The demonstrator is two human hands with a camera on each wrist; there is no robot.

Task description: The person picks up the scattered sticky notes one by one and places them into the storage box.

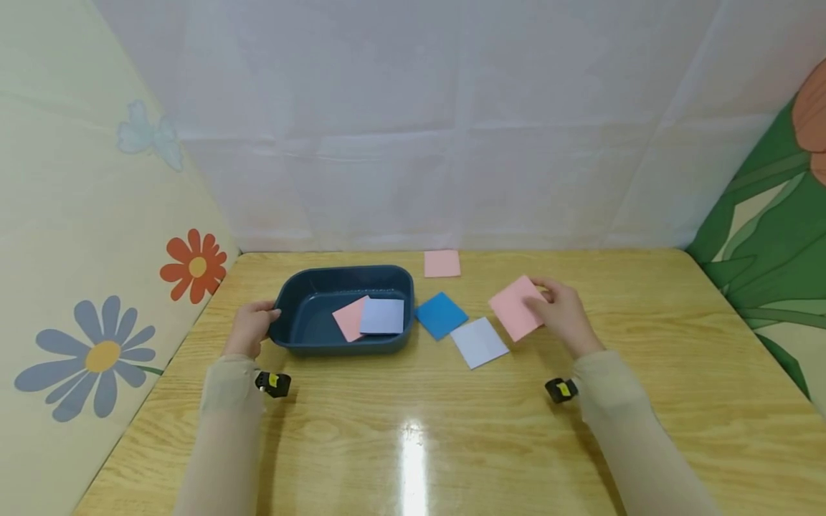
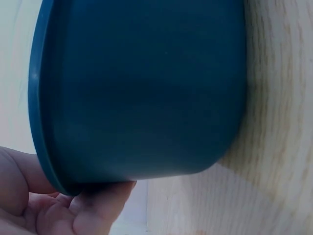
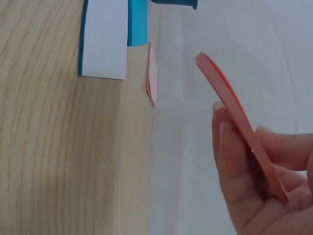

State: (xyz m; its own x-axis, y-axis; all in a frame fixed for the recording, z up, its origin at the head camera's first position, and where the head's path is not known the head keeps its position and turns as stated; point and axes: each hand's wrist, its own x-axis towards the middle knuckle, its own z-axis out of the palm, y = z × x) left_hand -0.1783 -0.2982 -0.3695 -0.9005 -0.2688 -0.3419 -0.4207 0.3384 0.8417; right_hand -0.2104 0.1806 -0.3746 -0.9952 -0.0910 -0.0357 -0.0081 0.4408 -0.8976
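Note:
My left hand point(image 1: 250, 327) grips the left end of a dark blue plastic basin point(image 1: 348, 350), thumb over the rim and fingers under it outside, as the left wrist view shows. Inside the basin lie a pink square point(image 1: 348, 319) and a pale lilac-white square point(image 1: 383, 317) that partly overlaps it. Held up above the table, a thin pink square point(image 1: 514, 307) is pinched between thumb and fingers of my right hand point(image 1: 566, 315). In the right wrist view this pink square point(image 3: 239, 115) appears edge-on.
A blue square point(image 1: 442, 315) lies at the basin's right side, touching a white square point(image 1: 479, 343) nearer me. Another pink square point(image 1: 442, 264) lies by the table's back edge. A white cloth point(image 1: 452, 143) hangs behind the wooden table point(image 1: 361, 430), with flower-printed cloths at both sides.

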